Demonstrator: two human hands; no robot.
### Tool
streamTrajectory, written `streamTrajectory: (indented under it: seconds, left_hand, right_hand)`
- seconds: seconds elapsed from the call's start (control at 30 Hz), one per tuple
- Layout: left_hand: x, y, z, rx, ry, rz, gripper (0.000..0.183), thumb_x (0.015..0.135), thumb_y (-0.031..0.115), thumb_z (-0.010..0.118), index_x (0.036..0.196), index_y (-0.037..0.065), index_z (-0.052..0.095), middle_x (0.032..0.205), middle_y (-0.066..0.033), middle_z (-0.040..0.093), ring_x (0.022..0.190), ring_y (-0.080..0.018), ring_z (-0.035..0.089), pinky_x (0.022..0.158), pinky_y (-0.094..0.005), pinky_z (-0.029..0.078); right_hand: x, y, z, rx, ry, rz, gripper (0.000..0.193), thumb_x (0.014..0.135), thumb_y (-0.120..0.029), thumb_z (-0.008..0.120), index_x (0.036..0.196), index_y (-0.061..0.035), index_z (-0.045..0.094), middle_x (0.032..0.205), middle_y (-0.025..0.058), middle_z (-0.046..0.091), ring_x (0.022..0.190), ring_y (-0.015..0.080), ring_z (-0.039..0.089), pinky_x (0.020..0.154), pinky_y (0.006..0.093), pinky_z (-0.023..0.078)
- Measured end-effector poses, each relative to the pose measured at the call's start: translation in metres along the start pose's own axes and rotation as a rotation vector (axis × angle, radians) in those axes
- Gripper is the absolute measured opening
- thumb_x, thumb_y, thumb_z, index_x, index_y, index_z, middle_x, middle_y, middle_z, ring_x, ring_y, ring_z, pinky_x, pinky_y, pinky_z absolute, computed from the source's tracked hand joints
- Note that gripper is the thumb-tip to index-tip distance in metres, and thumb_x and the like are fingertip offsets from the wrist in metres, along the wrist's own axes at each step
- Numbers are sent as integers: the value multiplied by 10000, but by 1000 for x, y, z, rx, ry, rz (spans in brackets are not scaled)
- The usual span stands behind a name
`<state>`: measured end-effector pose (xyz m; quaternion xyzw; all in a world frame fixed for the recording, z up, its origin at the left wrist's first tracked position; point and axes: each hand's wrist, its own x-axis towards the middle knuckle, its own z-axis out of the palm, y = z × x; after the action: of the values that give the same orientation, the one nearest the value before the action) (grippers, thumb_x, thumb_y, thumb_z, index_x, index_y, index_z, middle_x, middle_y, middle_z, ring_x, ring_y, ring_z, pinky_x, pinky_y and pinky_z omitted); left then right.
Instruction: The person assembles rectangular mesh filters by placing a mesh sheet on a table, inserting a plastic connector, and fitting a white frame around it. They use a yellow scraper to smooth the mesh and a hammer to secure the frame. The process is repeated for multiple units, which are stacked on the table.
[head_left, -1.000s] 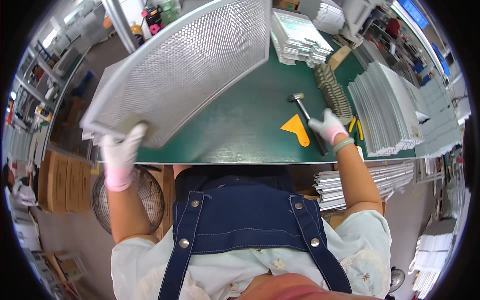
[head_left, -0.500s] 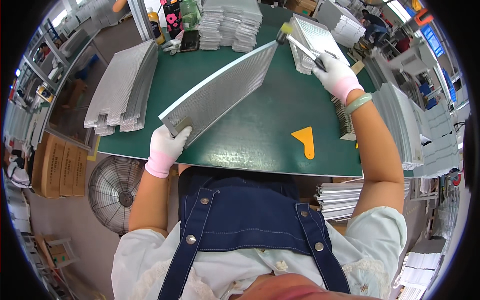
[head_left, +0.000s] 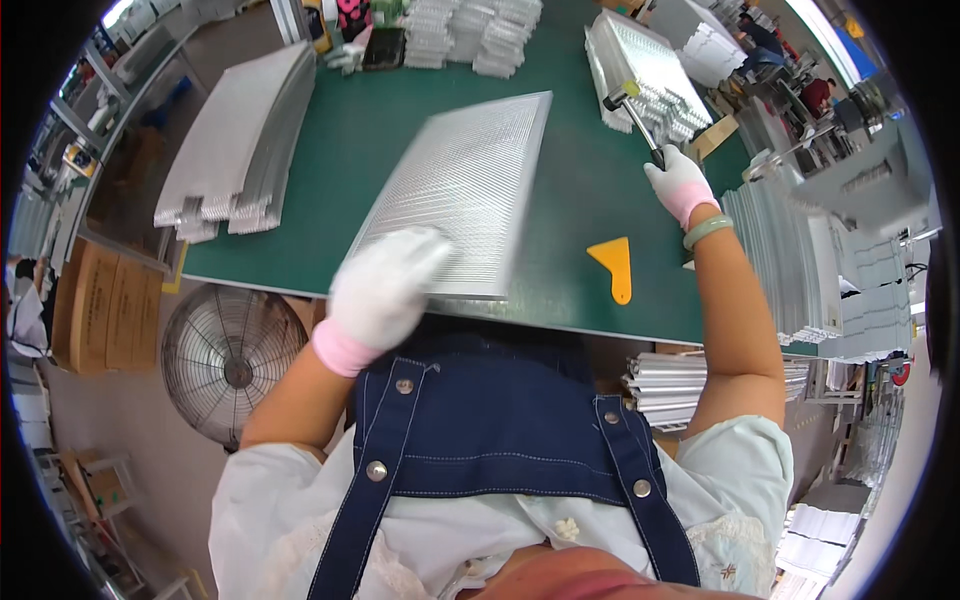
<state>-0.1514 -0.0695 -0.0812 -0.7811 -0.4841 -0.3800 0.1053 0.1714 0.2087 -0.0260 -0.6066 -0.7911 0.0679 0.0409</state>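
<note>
A silver framed mesh panel [head_left: 460,180] lies over the middle of the green table [head_left: 565,225], its mesh face upward; whether it rests fully flat I cannot tell. My left hand [head_left: 390,290], in a white glove with a pink cuff, is over the panel's near left corner. Motion smears its fingers, so their grip is unclear. Off to the right of the panel, my right hand [head_left: 682,185], gloved the same way, is closed around the dark handle of a mallet [head_left: 640,122]. The mallet's head points away toward the far right stack. Between panel and right forearm lies a yellow scraper [head_left: 617,270].
Stacks of silver mesh sheets stand at the left [head_left: 235,130], the far middle [head_left: 470,35] and the far right [head_left: 645,70]. More panels [head_left: 775,260] line the right side. A round floor fan [head_left: 235,360] stands below the table's left front edge.
The panel has gone from tilted on edge to lying mesh side up. My left hand has shifted right over its near corner. My right hand has drawn the mallet away from the panel, rightward.
</note>
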Motion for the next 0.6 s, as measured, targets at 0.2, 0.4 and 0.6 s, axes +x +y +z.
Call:
streamTrajectory:
  seconds: [0.2, 0.4, 0.6]
  left_hand:
    - [-48, 23, 87, 54, -375, 55, 363, 796, 151, 588, 1155, 94, 580, 1160, -132, 572, 1118, -326, 539, 939, -460, 463]
    - [-54, 20, 95, 8, -355, 41, 415, 764, 136, 617, 1176, 98, 580, 1194, -148, 566, 1116, -339, 534, 956, -478, 450]
    - [-54, 23, 94, -23, -371, 3, 456, 740, 94, 639, 1190, 91, 572, 1212, -157, 553, 1140, -357, 523, 969, -486, 439]
  right_hand:
    - [-24, 0, 60, -23, -177, -30, 336, 922, -294, 555, 1111, -17, 552, 979, 244, 660, 973, 414, 625, 852, 477, 482]
    - [-18, -40, 69, 62, -28, -45, 318, 953, -310, 517, 1106, -31, 521, 939, 232, 663, 921, 429, 630, 818, 502, 486]
    - [22, -43, 97, -135, -58, -25, 317, 955, -314, 513, 1169, -79, 513, 1017, 218, 660, 996, 389, 640, 860, 499, 500]
